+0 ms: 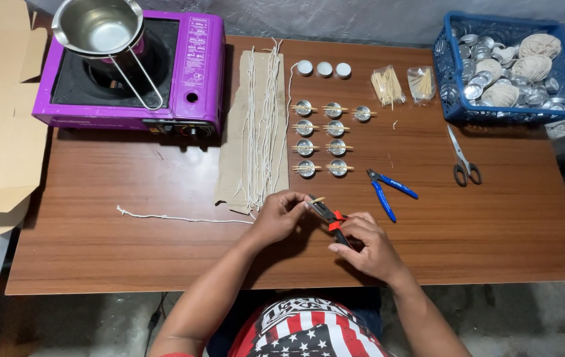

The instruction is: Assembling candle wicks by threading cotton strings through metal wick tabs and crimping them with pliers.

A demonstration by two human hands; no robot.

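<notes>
Brown wooden table (130, 244) bears black pliers with red handles (327, 216) at its near middle, long axis running near-right to far-left, tip far-left; right hand (369, 248) grips the handles; left hand (280, 215) pinches a small stick (316, 199) at the tip; nine stick-topped metal cups (322, 137) lie beyond; three white discs (324, 69) farther.

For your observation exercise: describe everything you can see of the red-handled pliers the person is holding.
The pliers are small, with dark metal jaws and red-and-black handles. They lie slanted above the wooden table, jaws pointing up-left, handles down-right. The right hand grips the handles; the left hand meets the jaw end, where a thin pale stick pokes out. Whether the jaws pinch it cannot be told.
</notes>
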